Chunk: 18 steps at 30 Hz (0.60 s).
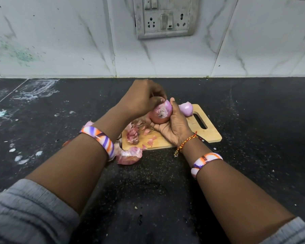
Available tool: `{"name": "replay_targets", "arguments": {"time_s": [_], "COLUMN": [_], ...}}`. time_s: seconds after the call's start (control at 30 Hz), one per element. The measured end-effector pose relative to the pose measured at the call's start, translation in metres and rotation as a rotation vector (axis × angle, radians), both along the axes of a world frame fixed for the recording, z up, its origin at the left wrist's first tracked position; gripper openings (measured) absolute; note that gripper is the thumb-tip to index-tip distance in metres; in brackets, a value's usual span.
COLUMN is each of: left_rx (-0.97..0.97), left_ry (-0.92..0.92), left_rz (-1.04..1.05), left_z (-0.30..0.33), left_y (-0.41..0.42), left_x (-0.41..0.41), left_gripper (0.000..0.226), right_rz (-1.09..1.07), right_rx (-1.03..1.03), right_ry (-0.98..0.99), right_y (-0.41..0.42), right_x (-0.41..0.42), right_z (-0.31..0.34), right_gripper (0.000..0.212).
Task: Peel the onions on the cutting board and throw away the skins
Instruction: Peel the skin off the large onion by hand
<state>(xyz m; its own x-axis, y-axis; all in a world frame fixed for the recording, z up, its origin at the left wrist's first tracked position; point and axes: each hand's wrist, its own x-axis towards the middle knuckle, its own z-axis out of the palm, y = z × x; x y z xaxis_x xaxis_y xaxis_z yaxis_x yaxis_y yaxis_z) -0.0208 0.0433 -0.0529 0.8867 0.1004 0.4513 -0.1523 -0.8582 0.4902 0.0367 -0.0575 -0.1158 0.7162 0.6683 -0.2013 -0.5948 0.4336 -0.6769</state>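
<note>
Your kitchen corner: dark surface, pale wall.
You face a speckled black surface (253, 106) under marble-look wall tiles (60, 41) carrying a grimy switch-and-socket panel (165, 16).

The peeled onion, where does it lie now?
In the head view the peeled onion lies at the far right of the cutting board, beside its handle slot, just behind the right hand.
</note>
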Motion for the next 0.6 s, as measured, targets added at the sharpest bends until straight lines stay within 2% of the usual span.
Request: {"name": "replay_targets", "arguments": {"time_s": [0.13, 0.27, 0.43, 0.6], "left_rx": [0.128, 0.262, 0.220, 0.155], "left_ry": [0.079, 0.069, 0.048, 0.305], "left_rz": [-0.027, -0.122, -0.162, -0.093], "left_z": [0.005, -0.005, -0.007, -0.004], "left_y": [0.003, 0.006, 0.015, 0.026], "left_x": [0.012, 0.016, 0.004, -0.012], "left_gripper": [0.010, 0.010, 0.018, 0.013], "right_rz": [-0.004, -0.026, -0.079, -0.086], "right_rx": [-0.015, 0.018, 0.038, 0.050], "right_ry": [0.012, 0.063, 0.098, 0.103], "right_y": [0.001, 0.000, 0.001, 0.001], "right_x": [-0.001, -0.002, 0.000, 0.000], "right_z": [0.002, 0.005, 0.005, 0.005], "right_gripper": [0.040, 0.041, 0.042, 0.044]}}
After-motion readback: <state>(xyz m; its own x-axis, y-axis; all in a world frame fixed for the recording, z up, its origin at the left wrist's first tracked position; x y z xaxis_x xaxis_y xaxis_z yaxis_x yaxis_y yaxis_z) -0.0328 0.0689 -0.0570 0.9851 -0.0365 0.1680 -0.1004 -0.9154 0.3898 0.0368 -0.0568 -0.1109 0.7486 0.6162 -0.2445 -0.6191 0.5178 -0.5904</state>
